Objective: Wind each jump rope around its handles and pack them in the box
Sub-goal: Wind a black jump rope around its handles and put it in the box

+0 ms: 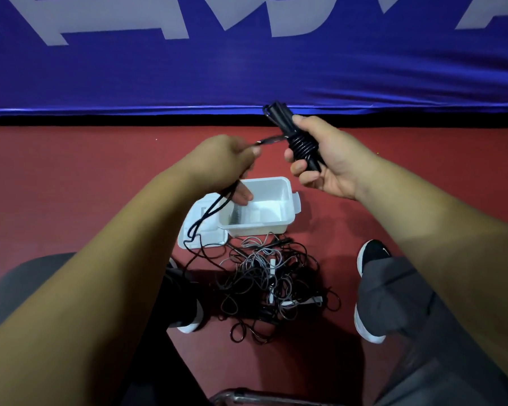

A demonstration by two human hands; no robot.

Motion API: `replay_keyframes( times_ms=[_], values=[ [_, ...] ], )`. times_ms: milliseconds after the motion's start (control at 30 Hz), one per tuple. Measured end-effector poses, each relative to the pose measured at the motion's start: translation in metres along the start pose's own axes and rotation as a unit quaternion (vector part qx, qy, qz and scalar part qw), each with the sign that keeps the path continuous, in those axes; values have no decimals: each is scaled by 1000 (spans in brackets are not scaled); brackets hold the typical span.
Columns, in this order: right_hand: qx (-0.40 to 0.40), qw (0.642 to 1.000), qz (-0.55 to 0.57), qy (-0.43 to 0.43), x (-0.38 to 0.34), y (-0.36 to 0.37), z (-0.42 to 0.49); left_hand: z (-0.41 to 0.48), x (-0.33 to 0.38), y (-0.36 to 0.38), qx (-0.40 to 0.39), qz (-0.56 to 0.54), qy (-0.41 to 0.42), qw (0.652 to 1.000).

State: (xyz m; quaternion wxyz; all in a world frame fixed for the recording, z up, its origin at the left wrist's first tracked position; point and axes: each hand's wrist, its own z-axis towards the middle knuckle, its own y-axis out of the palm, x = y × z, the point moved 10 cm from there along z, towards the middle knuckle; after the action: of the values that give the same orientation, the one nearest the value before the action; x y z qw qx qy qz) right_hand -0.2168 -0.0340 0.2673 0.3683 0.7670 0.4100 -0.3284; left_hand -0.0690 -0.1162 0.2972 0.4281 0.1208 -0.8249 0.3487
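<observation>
Place: looks like a sports hall or gym | floor: dull red court-type surface | far edge: long blue fabric banner with big white letters | gear: jump ropes tangled on the floor | footwear: black trainers

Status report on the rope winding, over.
Right hand grips handles, rope partly wound. Left hand pinches the loose length. Box open. Tangled ropes on floor.

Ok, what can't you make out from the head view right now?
Head view, handles: wound coils and the grip of the right hand cover them; count unclear.
Head view, rope pile: strands too thin and tangled to count ropes.
Head view, box: left hand hides its left corner.
Head view, taut rope between hands: motion-blurred.
</observation>
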Motion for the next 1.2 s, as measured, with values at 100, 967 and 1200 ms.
replay_keyframes(
  times_ms=[100,967,1200],
  values=[
    [4,1000,18,4,2,-4,2,0,16,-6,26,-165,66,984],
    [-70,994,40,-73,-34,10,-16,4,19,-11,-19,148,124,981],
    [-20,993,24,-113,-40,-5,-14,6,12,-7,-76,148,91,982]
  ],
)
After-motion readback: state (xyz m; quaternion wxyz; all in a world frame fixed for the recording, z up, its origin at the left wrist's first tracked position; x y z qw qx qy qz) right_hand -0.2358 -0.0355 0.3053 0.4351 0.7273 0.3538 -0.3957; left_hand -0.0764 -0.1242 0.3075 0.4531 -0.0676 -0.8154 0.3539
